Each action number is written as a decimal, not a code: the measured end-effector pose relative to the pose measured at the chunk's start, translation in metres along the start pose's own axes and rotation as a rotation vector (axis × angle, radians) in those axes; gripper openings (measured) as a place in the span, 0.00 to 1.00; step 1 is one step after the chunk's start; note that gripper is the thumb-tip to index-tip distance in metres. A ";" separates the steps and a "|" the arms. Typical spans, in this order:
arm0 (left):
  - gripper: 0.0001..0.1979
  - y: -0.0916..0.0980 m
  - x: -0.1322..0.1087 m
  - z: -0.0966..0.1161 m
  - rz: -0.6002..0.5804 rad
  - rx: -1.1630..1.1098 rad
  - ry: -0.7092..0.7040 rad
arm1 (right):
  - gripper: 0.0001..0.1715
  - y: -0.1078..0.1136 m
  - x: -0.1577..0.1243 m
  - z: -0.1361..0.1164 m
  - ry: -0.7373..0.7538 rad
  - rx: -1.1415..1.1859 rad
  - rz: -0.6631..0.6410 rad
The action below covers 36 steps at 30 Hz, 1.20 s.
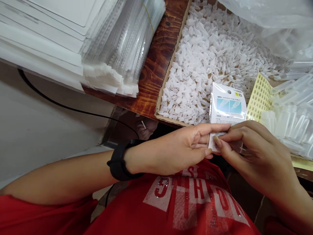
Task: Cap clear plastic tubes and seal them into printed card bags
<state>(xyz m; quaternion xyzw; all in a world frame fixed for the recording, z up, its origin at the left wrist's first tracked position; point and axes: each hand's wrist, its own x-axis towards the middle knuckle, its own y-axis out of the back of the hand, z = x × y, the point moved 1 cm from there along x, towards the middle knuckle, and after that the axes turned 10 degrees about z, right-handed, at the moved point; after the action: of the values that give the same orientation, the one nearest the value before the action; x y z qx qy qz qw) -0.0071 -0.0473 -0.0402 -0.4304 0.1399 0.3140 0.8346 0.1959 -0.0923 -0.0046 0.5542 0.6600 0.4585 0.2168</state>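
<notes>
Between my two hands is a small flat printed packet (228,106) with a hang hole at its top and two blue pictures on its face. My left hand (193,145), with a black band on its wrist, grips the packet's lower left edge between thumb and fingers. Thumb and forefinger of my right hand (254,150) pinch at the packet's lower part. Whether a small sticker sits in that pinch I cannot tell. Just behind the packet lies a yellow sheet of small round stickers (259,96).
A shallow cardboard box (168,70) holds many small white translucent plastic nozzles (200,62). Clear plastic tubes (293,120) lie at the right, beneath a plastic bag (281,19). Stacked clear-and-white bags (107,49) overhang the wooden table (156,62) at the left. A black cable (73,106) hangs below.
</notes>
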 end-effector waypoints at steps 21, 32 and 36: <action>0.25 -0.001 -0.015 0.003 0.122 0.073 -0.098 | 0.20 0.026 -0.068 0.015 -0.384 0.234 0.158; 0.26 -0.010 -0.023 -0.011 0.159 0.135 -0.149 | 0.09 -0.006 -0.061 -0.002 -0.494 0.605 0.419; 0.32 0.004 -0.035 -0.018 0.147 0.288 -0.173 | 0.07 0.005 -0.062 -0.001 -0.360 0.563 0.338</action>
<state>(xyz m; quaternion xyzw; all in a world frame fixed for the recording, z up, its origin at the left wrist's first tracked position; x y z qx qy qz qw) -0.0356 -0.0739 -0.0358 -0.2664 0.1421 0.3868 0.8713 0.2157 -0.1501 -0.0133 0.7648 0.6109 0.1838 0.0899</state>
